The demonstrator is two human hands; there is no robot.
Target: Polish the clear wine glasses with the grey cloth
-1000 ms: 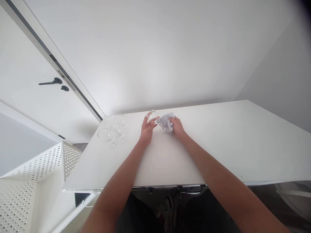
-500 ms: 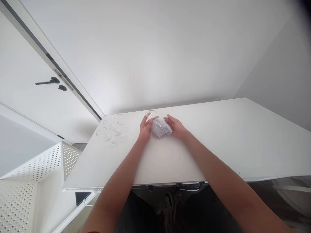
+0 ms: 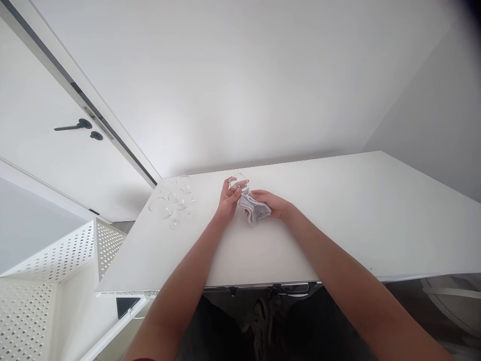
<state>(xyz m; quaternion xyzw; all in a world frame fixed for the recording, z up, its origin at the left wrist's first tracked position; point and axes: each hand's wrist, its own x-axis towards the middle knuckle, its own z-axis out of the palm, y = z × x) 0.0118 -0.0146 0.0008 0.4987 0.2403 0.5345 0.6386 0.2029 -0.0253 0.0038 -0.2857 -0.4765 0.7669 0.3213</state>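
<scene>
My left hand (image 3: 228,200) is closed around the bowl of a clear wine glass (image 3: 239,181), which lies tilted above the table. A folded light-grey cloth (image 3: 257,209) is in my right hand (image 3: 269,200), pinched by the fingers and wrapped against the glass's stem. The cloth hides most of the stem and the foot. Over to the left, several clear stemmed glasses (image 3: 176,196) stand close together on the white table (image 3: 338,215).
A white wall (image 3: 240,90) rises directly behind the table. To the left is a white door (image 3: 41,100) with a black handle (image 3: 75,125). White perforated panels (image 3: 60,255) stand beyond the table's left edge. My legs and shoes are below the front edge.
My right hand has moved left and closed in on the glass. The cloth, spread under the stem before, is now bunched around it. The glass has shifted slightly right and down.
</scene>
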